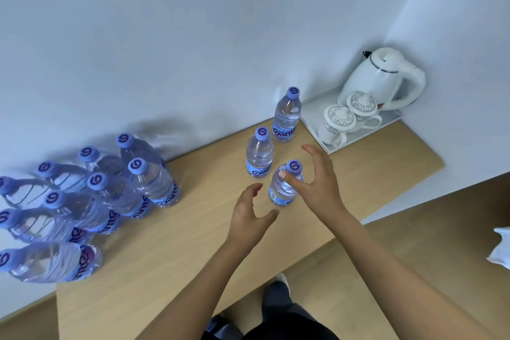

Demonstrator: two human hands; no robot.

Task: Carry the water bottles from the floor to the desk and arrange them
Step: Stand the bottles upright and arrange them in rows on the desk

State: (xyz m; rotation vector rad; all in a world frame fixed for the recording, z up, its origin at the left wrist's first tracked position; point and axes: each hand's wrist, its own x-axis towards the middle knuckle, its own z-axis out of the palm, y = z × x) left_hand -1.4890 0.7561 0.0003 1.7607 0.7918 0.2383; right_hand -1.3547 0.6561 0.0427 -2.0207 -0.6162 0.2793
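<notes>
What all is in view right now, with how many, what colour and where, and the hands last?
Clear plastic water bottles with purple caps: three, standing apart in a line on the desk's middle; nearest one at the right hand's thumb.
Shrink-wrapped bottle pack: about ten, same kind, desk's left end by the wall.
Light wooden desk: one, against the white wall.
White tray: one, desk's far right corner.
White electric kettle: one, on the tray.
White lidded mugs with grey pattern: two, on the tray before the kettle.
Left hand: open, fingers loosely curved, beside the nearest bottle.
Right hand: open, thumb touching the bottle.
</notes>
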